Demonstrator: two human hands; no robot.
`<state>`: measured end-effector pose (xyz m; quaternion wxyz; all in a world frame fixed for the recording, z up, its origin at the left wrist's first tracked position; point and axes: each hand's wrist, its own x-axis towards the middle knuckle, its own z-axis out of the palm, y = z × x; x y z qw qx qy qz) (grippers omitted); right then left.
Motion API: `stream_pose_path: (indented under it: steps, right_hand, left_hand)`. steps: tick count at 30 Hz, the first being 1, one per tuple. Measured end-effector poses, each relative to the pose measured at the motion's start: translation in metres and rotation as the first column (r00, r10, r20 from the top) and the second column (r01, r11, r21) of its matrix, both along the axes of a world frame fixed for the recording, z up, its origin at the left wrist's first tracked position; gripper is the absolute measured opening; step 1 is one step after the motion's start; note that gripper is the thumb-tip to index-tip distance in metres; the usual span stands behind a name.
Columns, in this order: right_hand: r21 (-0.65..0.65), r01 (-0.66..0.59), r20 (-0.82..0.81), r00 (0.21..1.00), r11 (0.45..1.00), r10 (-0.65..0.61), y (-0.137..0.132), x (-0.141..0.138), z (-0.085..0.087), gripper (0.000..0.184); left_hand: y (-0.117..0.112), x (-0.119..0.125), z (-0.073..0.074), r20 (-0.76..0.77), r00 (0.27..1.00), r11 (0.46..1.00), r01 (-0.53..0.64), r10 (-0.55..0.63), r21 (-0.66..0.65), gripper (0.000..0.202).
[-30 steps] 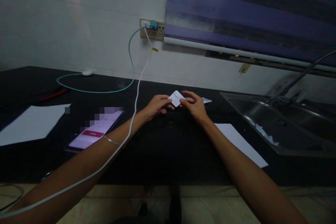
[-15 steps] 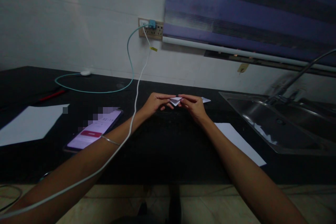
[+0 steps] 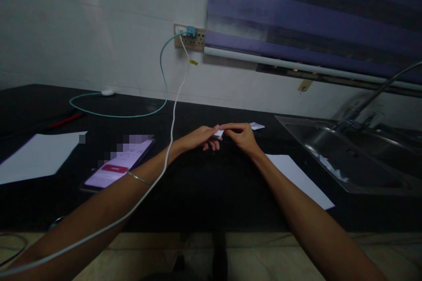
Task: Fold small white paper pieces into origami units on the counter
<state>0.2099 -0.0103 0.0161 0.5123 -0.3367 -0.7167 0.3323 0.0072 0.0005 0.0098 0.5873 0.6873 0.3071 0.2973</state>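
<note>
A small folded piece of white paper is held above the black counter, in the middle of the view. My left hand pinches it between thumb and fingers, the other fingers curled below. From the other side my right hand grips the paper's upper edge with thumb and forefinger closed together. The fingers cover part of the paper, so its full shape is hidden. Just behind my right hand lies another folded white paper on the counter.
On the black counter a white sheet and a lit phone lie to the left. Another sheet sits by my right forearm, near the steel sink. A white cable crosses over my left arm from the wall socket.
The folded paper has turned and shows a smaller, narrower face. My left hand has tilted with its fingers lower, and my right fingertips have shifted slightly left along the paper's top.
</note>
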Motion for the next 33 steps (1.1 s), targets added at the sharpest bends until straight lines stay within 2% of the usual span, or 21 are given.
stream_pose_path:
  steps: [3, 5, 9, 12, 14, 18, 24, 33]
  right_hand:
    - [0.013, -0.016, -0.001, 1.0, 1.0, 0.016, -0.004, -0.001, 0.003, 0.015]
    - [-0.017, -0.028, -0.04, 0.999, 0.999, 0.028, -0.005, -0.002, 0.004, 0.017]
    - [-0.118, -0.069, -0.144, 0.988, 0.991, 0.052, -0.003, -0.001, 0.003, 0.031]
    - [-0.206, -0.104, -0.169, 0.983, 0.973, 0.069, 0.0, 0.0, 0.0, 0.035]
    - [-0.233, -0.095, -0.16, 0.985, 0.968, 0.059, 0.002, 0.001, -0.003, 0.033]
    - [-0.198, -0.063, -0.086, 0.995, 0.978, 0.047, 0.005, 0.001, -0.005, 0.029]
    - [-0.121, -0.1, 0.067, 0.992, 0.988, 0.109, 0.001, -0.001, -0.003, 0.027]
    - [-0.088, 0.019, 0.047, 0.999, 0.996, -0.015, -0.001, -0.004, -0.002, 0.03]
  left_hand:
    - [-0.008, 0.0, 0.004, -0.076, 0.995, 0.993, 0.065, -0.058, 0.1, 0.056]
    - [-0.013, -0.001, 0.007, -0.094, 0.995, 0.984, 0.06, -0.045, 0.168, 0.051]
    - [-0.018, -0.001, 0.011, -0.124, 0.992, 0.955, 0.003, 0.035, 0.296, 0.05]
    - [-0.018, -0.001, 0.013, -0.138, 0.987, 0.931, -0.027, 0.083, 0.365, 0.049]
    - [-0.017, -0.002, 0.012, -0.148, 0.986, 0.922, -0.013, 0.076, 0.386, 0.049]
    - [-0.012, -0.004, 0.008, -0.166, 0.985, 0.906, 0.035, 0.039, 0.423, 0.052]
    - [-0.014, -0.003, 0.006, -0.214, 0.977, 0.911, 0.106, -0.021, 0.398, 0.052]
    - [-0.015, -0.001, 0.01, -0.143, 0.988, 0.954, -0.017, 0.062, 0.298, 0.048]
